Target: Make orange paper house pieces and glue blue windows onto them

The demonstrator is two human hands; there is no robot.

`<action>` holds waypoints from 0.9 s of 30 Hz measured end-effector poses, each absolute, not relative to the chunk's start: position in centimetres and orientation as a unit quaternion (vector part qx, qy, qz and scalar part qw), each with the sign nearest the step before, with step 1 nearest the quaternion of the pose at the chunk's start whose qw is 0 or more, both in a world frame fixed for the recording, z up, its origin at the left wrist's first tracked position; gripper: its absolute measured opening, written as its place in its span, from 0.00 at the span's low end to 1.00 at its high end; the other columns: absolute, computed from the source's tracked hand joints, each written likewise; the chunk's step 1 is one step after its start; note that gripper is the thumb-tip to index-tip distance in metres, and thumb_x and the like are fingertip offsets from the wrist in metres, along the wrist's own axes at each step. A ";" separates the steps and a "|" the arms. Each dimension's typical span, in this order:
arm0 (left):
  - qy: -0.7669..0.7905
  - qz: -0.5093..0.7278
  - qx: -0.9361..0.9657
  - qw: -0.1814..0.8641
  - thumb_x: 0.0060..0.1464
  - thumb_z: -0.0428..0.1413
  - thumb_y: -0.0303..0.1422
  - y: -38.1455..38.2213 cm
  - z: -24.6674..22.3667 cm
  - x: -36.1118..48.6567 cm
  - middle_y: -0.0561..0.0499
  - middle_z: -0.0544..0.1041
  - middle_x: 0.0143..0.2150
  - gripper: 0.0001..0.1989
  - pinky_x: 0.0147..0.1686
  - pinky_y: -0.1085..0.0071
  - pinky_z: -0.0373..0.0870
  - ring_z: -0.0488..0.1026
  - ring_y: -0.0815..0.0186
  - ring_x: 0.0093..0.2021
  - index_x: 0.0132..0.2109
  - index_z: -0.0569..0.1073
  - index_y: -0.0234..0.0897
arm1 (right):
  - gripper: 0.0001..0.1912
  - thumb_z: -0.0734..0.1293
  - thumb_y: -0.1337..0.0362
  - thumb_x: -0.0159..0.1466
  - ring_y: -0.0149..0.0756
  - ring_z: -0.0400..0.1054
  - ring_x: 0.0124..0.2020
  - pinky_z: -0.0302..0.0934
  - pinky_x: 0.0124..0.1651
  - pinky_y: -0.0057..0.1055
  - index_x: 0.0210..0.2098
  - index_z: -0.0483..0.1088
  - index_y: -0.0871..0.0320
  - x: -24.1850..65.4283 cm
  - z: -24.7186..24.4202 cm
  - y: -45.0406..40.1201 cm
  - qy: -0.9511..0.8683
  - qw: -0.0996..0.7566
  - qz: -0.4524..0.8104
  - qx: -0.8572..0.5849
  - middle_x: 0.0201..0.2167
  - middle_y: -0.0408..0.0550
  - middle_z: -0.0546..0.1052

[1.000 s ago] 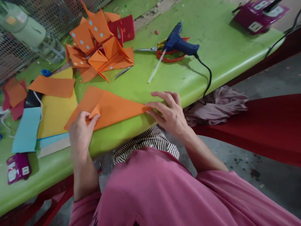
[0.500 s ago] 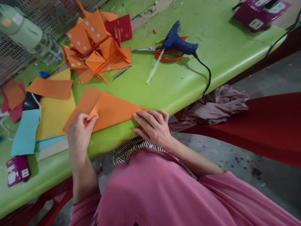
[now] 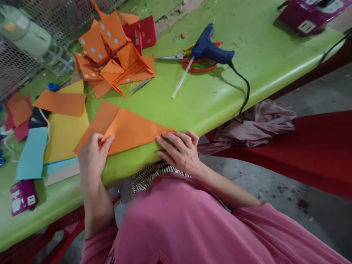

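Observation:
A folded orange sheet [image 3: 134,128] lies at the front edge of the green table [image 3: 154,106], its narrow tip pointing right. My left hand [image 3: 92,157] pinches the sheet's near edge between thumb and fingers, toward its left part. At the right tip, my right hand [image 3: 180,148] rests with fingers spread, fingertips touching the paper. Behind the sheet stands a pile of folded orange pieces [image 3: 115,58] with small pale squares on some of them.
A blue glue gun [image 3: 209,47] rests over red-handled scissors [image 3: 199,68], its cord hanging off the front edge. Yellow paper [image 3: 66,135] and blue paper [image 3: 32,154] lie left. Purple devices [image 3: 24,197] sit at both ends; a bottle [image 3: 30,36] is back left.
The view has shifted slightly, so the table items appear a little displaced. Both hands keep their places on the orange sheet.

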State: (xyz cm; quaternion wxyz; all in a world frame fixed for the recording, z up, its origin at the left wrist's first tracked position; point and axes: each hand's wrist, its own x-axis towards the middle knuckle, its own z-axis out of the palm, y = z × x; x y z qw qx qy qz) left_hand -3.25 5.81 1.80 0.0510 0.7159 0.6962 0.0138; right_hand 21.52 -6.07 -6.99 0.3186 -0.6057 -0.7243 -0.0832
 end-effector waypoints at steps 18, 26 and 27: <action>0.693 0.007 0.721 0.021 0.62 0.57 0.44 6.0 1.3 -3.3 0.51 0.79 0.35 0.10 0.32 0.70 0.57 0.73 0.61 0.32 0.40 0.70 0.43 | 0.22 0.67 0.49 0.69 0.43 0.66 0.52 0.50 0.60 0.45 0.61 0.72 0.45 21.6 -6.5 -6.3 -0.712 0.311 -0.088 -0.623 0.55 0.45 0.80; 0.681 0.019 0.732 0.025 0.64 0.56 0.43 5.6 1.0 -3.3 0.49 0.80 0.39 0.10 0.33 0.70 0.58 0.76 0.61 0.37 0.41 0.70 0.41 | 0.23 0.68 0.51 0.68 0.46 0.66 0.52 0.51 0.58 0.46 0.62 0.71 0.45 21.9 -6.4 -6.2 -0.715 0.312 -0.088 -0.620 0.55 0.47 0.80; 0.679 0.019 0.733 0.029 0.64 0.56 0.43 5.6 1.1 -3.4 0.50 0.80 0.38 0.10 0.33 0.70 0.58 0.75 0.61 0.36 0.41 0.69 0.41 | 0.23 0.68 0.52 0.68 0.46 0.66 0.52 0.51 0.58 0.47 0.62 0.70 0.44 21.9 -6.4 -6.2 -0.715 0.313 -0.086 -0.619 0.55 0.46 0.80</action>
